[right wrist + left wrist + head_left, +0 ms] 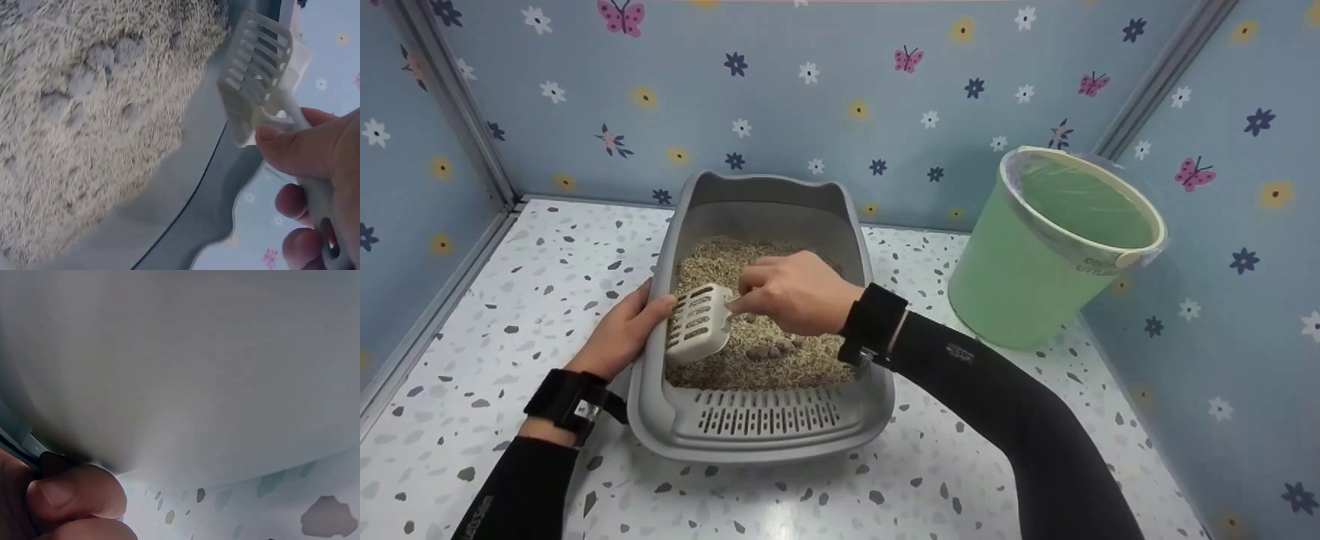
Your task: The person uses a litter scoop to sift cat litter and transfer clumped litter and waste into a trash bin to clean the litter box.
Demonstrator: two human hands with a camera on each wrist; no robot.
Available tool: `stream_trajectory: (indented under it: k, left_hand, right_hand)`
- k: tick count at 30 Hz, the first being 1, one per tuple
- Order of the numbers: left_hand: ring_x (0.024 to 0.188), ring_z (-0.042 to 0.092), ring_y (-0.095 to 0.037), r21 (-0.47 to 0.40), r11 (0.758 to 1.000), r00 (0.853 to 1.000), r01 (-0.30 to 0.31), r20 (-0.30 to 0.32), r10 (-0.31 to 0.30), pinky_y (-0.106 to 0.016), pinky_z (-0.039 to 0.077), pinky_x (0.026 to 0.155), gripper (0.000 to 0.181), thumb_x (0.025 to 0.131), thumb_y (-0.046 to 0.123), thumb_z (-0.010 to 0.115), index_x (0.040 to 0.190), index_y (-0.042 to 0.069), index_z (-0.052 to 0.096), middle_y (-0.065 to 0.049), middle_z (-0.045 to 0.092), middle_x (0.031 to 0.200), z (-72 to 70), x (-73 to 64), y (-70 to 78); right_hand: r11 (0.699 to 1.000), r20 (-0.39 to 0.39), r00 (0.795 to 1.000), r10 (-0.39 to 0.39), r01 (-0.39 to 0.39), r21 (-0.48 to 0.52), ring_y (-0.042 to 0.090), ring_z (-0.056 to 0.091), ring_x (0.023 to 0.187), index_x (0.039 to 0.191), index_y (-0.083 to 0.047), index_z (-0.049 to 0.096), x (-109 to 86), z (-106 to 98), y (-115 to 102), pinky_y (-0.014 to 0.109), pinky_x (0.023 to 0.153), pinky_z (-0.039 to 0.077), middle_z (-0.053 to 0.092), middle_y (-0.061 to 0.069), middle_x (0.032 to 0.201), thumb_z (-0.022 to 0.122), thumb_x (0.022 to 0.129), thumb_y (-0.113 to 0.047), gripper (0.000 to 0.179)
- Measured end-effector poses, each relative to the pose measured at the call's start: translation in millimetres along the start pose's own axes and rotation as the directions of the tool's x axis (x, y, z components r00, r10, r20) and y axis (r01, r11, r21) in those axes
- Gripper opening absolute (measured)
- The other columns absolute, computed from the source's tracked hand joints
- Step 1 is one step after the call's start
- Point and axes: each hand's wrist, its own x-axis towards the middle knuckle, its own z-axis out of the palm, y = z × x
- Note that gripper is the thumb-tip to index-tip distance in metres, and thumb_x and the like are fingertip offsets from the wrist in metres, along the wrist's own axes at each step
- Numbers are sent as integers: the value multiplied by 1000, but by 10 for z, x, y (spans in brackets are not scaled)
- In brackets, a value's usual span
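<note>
A grey litter box stands on the speckled surface, holding tan pellet litter. My left hand grips its left rim, thumb over the top, with fingers curled below the rim in the left wrist view. My right hand holds a white slotted litter scoop by its handle. The scoop's head is over the left side of the box, close to my left thumb. Several greyish clumps lie in the litter near the front, and they also show in the right wrist view.
A green bin with a clear plastic liner over its rim stands to the right of the box. Blue flowered panels enclose the back and both sides. The box's front has a slotted ledge.
</note>
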Motion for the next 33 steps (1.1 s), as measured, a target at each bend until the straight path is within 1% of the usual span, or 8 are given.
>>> stream_trajectory:
  k: [4, 9, 15, 19, 22, 26, 29, 33]
  left_hand:
    - [111, 73, -19, 4, 1000, 1000, 13, -10, -13, -26, 61, 93, 75, 118, 51, 51, 180, 19, 24, -26, 64, 146, 0, -2, 4]
    - [112, 71, -18, 22, 1000, 1000, 16, -20, -16, -25, 60, 95, 75, 118, 52, 51, 179, 19, 26, -26, 65, 144, -6, -5, -2]
    - [120, 72, -35, 3, 1000, 1000, 18, -11, -18, -30, 63, 93, 76, 117, 52, 52, 179, 18, 23, -30, 59, 154, 0, 5, -1]
    - [126, 69, -45, 5, 1000, 1000, 18, -6, -18, -33, 64, 93, 77, 117, 53, 52, 180, 20, 22, -32, 55, 158, -2, 5, 2]
    - [128, 67, -47, 10, 1000, 1000, 18, -2, -18, -32, 63, 93, 77, 117, 53, 52, 180, 21, 21, -32, 52, 160, -7, 6, 14]
    - [133, 64, -46, -6, 1000, 1000, 11, 0, -11, -27, 60, 97, 77, 117, 51, 52, 180, 19, 21, -31, 48, 165, -8, 0, 18]
    - [137, 61, -44, -18, 1000, 1000, 13, -3, -13, -21, 56, 100, 76, 118, 50, 51, 180, 18, 20, -29, 46, 168, -2, -8, 9]
    - [140, 58, -43, -21, 1000, 1000, 21, -2, -21, -18, 53, 101, 77, 118, 51, 51, 180, 19, 20, -29, 45, 168, 10, -8, 2]
  right_hand:
    - [1000, 35, 999, -29, 29, -7, 13, 69, 96, 121, -25, 87, 75, 122, -65, 26, 69, 58, 77, -4, 110, 69, 109, -15, 24]
    - [999, 50, 998, -40, 40, -1, 12, 67, 93, 119, -24, 87, 28, 205, -75, 24, 68, 57, 76, -6, 105, 68, 104, -4, 31]
    - [998, 53, 997, -65, 65, -5, 13, 70, 97, 120, -23, 87, -121, 170, 0, 25, 63, 56, 77, -5, 106, 65, 94, 7, 45]
    - [1000, 41, 999, -28, 27, 8, 14, 69, 96, 116, -23, 88, -228, 79, 112, 27, 64, 57, 76, -6, 102, 70, 101, -1, 32]
    - [1000, 14, 1000, 5, -5, 10, 14, 68, 92, 112, -22, 89, -272, 10, 158, 29, 62, 57, 75, -5, 98, 74, 104, -9, 22]
    - [1000, -27, 999, 28, -27, 12, 14, 68, 88, 111, -21, 90, -201, -21, 115, 30, 62, 57, 75, -5, 98, 78, 105, -18, 14]
    - [1000, -14, 1000, 13, -13, 26, 14, 68, 89, 114, -22, 89, -81, 47, 23, 28, 66, 58, 77, -5, 101, 76, 107, -24, 15]
    - [999, 52, 998, -22, 21, 29, 14, 67, 92, 121, -23, 87, 17, 185, -76, 25, 67, 56, 75, -4, 103, 67, 105, -3, 33]
